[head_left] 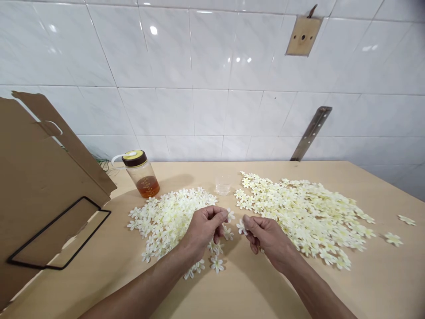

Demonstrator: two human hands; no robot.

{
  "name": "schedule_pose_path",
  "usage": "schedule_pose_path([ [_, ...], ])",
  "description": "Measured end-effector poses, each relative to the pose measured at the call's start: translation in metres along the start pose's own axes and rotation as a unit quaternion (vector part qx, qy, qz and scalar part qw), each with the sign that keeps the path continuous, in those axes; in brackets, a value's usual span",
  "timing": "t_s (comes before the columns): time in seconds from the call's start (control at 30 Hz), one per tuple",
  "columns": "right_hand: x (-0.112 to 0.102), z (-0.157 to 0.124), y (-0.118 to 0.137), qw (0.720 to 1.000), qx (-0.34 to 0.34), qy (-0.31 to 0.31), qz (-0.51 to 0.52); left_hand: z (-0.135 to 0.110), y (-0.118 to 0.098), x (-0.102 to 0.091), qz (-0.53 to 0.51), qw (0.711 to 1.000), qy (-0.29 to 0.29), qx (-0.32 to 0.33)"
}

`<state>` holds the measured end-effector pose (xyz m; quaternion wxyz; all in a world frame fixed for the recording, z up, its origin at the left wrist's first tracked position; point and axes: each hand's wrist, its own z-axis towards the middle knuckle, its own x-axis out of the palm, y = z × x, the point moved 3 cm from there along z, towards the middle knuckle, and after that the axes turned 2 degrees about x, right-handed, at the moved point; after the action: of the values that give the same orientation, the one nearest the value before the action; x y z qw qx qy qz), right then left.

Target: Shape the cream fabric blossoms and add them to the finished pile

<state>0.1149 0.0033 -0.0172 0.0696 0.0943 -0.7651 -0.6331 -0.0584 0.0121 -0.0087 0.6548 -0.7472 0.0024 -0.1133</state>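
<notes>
My left hand [206, 228] is closed in a pinch, with a small white flower [230, 215] showing at its fingertips. Facing it, my right hand [265, 237] pinches another white flower [241, 227] between thumb and finger. Both hands are raised over the table, a short gap between them. Beyond and left of my left hand spreads a pile of white flowers [169, 217], some loose ones lying below that hand. To the right lies a wider heap of cream-yellow flowers [299, 212]. A small clear cup [222, 185] stands between the two heaps.
A bottle [142, 175] with amber liquid stands at the back left. Along the left edge leans a large cardboard piece [43, 177], a black wire frame [63, 235] against it. Two stray flowers [393, 239] lie far right. White tiled wall [212, 110] closes the back.
</notes>
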Motion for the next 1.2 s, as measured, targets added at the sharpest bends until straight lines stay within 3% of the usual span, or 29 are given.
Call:
schedule_pose_path([
  [0.13,0.000,0.000,0.000,1.000,-0.004,-0.007,-0.008,0.005,-0.006,-0.015,0.108,0.987,-0.104,0.057],
  [0.27,0.003,-0.004,0.001,0.995,-0.020,0.001,-0.099,0.004,-0.019,-0.024,0.217,0.940,-0.210,0.159],
  [0.37,0.003,-0.006,0.005,0.985,-0.037,0.004,-0.168,-0.001,-0.026,-0.022,0.270,0.907,-0.237,0.220],
  [0.47,-0.005,-0.006,0.010,0.983,-0.056,-0.065,-0.165,-0.014,-0.028,-0.006,0.328,0.880,-0.176,0.295],
  [0.57,-0.017,-0.003,0.011,0.982,-0.059,-0.130,-0.123,-0.030,-0.017,0.021,0.425,0.836,0.003,0.348],
  [0.67,-0.027,0.000,0.009,0.979,-0.066,-0.174,-0.084,-0.042,0.007,0.038,0.547,0.747,0.137,0.351],
  [0.77,-0.031,0.002,0.005,0.977,-0.071,-0.186,-0.077,-0.038,0.026,0.036,0.611,0.695,0.136,0.354],
  [0.87,-0.032,0.003,0.002,0.979,-0.067,-0.175,-0.080,-0.027,0.034,0.025,0.647,0.677,0.078,0.342],
  [1.07,-0.032,0.004,0.001,0.980,-0.061,-0.173,-0.082,-0.013,0.027,0.011,0.700,0.671,-0.056,0.238],
  [1.2,-0.043,0.004,0.006,0.973,-0.075,-0.201,-0.081,-0.007,0.021,0.003,0.729,0.653,-0.095,0.181],
])
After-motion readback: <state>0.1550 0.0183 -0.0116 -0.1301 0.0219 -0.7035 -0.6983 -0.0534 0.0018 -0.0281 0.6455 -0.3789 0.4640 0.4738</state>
